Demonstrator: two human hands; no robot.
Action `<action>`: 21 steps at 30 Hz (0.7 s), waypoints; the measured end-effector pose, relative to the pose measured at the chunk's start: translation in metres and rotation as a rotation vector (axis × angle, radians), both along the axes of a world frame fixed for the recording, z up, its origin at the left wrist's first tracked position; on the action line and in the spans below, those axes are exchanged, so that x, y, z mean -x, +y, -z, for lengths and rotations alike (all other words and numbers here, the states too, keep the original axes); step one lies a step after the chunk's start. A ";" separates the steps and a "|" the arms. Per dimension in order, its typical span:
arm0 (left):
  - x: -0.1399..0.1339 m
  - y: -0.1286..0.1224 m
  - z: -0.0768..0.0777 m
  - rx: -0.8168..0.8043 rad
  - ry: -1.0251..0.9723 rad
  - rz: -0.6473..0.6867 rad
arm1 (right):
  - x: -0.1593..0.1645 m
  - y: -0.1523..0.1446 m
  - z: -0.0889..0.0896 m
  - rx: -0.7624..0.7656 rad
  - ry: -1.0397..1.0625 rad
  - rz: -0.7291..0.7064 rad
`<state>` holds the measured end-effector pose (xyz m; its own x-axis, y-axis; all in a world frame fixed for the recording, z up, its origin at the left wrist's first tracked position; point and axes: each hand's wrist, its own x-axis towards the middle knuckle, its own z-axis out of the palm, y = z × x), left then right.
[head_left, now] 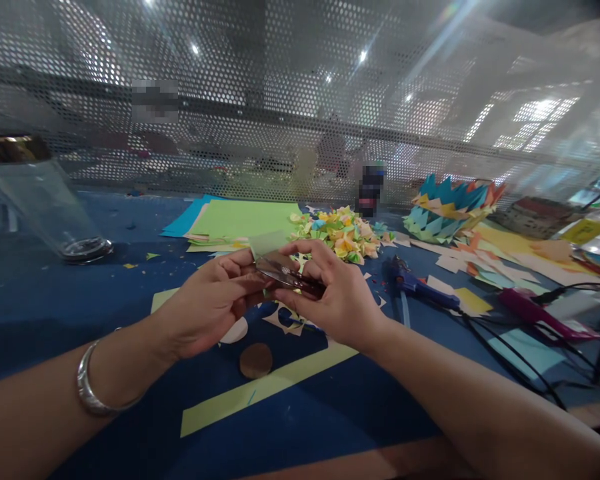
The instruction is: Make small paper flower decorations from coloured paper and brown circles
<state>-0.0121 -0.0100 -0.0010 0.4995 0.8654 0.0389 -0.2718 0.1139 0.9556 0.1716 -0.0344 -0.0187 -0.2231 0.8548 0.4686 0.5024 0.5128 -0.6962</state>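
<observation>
Surface: blue table (pixel 40 300), strewn with paper scraps.
Right hand (pixel 337 297): closed around small scissors (pixel 290 277).
Left hand (pixel 210 303): pale green paper piece (pixel 267 243) is pinched at the blades, above the table.

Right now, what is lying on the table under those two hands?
Below the left hand and right hand lie a brown disc, a white oval scrap, white paper offcuts and a yellow-green strip. Anything directly beneath the palms is covered.
</observation>
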 end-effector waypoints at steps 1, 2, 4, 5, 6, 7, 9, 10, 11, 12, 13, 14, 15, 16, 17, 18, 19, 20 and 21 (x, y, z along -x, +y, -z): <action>0.000 -0.001 0.000 -0.013 0.001 0.005 | 0.000 0.000 0.000 -0.004 -0.003 0.005; 0.000 -0.002 -0.001 -0.032 0.002 0.005 | 0.000 0.000 0.000 -0.003 -0.003 0.005; 0.000 -0.003 0.000 -0.097 0.015 -0.012 | 0.000 0.000 0.000 0.005 0.002 -0.001; 0.000 -0.003 0.001 -0.139 0.030 -0.025 | -0.001 0.000 0.000 0.006 0.010 -0.005; 0.000 -0.003 0.002 -0.187 0.049 -0.040 | -0.001 0.000 0.000 0.006 0.021 -0.007; 0.000 -0.002 0.002 -0.234 0.069 -0.055 | -0.002 0.001 0.000 0.002 0.035 -0.003; 0.001 -0.002 0.003 -0.311 0.109 -0.075 | -0.003 0.003 -0.001 -0.011 0.068 0.017; 0.002 -0.002 0.003 -0.328 0.130 -0.079 | -0.003 0.004 -0.001 -0.011 0.086 0.029; 0.002 -0.002 0.003 -0.338 0.144 -0.077 | -0.004 0.005 -0.001 -0.001 0.106 0.038; 0.002 -0.003 0.002 -0.335 0.155 -0.072 | -0.004 0.006 -0.001 0.015 0.130 0.041; 0.003 -0.004 0.001 -0.328 0.162 -0.063 | -0.004 0.008 0.000 0.039 0.159 0.038; 0.003 -0.006 0.001 -0.322 0.167 -0.054 | -0.004 0.009 0.000 0.065 0.192 0.025; 0.003 -0.007 0.000 -0.324 0.173 -0.046 | -0.004 0.010 0.001 0.089 0.221 0.006; 0.003 -0.008 0.000 -0.331 0.185 -0.043 | -0.004 0.011 0.002 0.102 0.240 -0.014; 0.002 -0.008 0.001 -0.336 0.203 -0.045 | -0.004 0.012 0.003 0.106 0.245 -0.029; 0.002 -0.008 0.002 -0.331 0.219 -0.048 | -0.004 0.012 0.003 0.105 0.238 -0.038; 0.002 -0.007 0.003 -0.319 0.218 -0.048 | -0.004 0.012 0.004 0.103 0.223 -0.043; 0.002 -0.006 0.005 -0.296 0.202 -0.041 | -0.004 0.012 0.004 0.101 0.210 -0.043; 0.002 -0.004 0.007 -0.263 0.176 -0.025 | -0.005 0.012 0.004 0.103 0.202 -0.041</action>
<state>-0.0141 -0.0139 -0.0076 0.4973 0.8491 0.1780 -0.0989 -0.1484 0.9840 0.1761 -0.0227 -0.0223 -0.1692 0.8926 0.4179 0.3276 0.4509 -0.8303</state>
